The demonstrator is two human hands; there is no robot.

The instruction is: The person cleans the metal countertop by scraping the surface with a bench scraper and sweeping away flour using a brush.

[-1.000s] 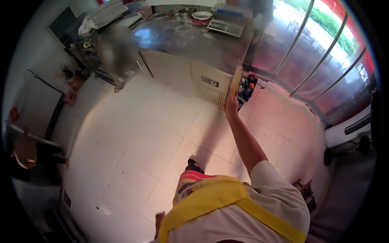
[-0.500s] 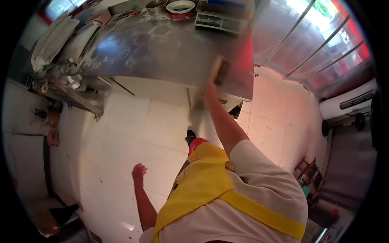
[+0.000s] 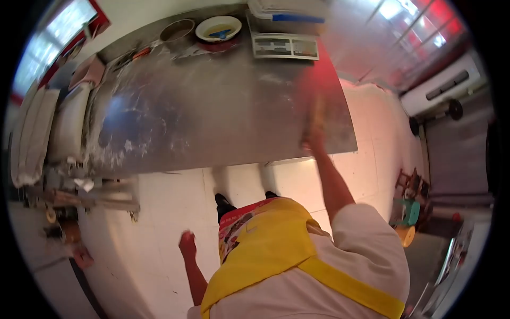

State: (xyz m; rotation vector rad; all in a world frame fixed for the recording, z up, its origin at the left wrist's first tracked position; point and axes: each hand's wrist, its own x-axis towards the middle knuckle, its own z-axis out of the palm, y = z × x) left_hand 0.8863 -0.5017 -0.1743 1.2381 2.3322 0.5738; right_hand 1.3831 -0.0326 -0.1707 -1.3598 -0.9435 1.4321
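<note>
My right hand (image 3: 314, 141) is closed around a wooden-backed bristle brush (image 3: 317, 112), blurred by motion. The brush is over the right end of the steel worktable (image 3: 228, 117), near its front edge. Whether the bristles touch the metal I cannot tell. White, flour-like smears mark the tabletop, mostly towards the left. Low on my left side, away from the table, my left hand (image 3: 187, 244) hangs above the floor with its fingers curled in and nothing visible in them.
At the table's back stand a scale (image 3: 285, 47) with a lidded plastic box (image 3: 287, 18), a white bowl (image 3: 218, 27) holding something blue, and a metal pot (image 3: 177, 33). Folded cloth-like sheets (image 3: 37, 133) lie at the left. Stools (image 3: 408, 212) stand at right.
My body is closer to the table, which fills more of the view. The brush has swung from tilted left to nearly upright, farther right on the tabletop. My left hand still hangs low.
</note>
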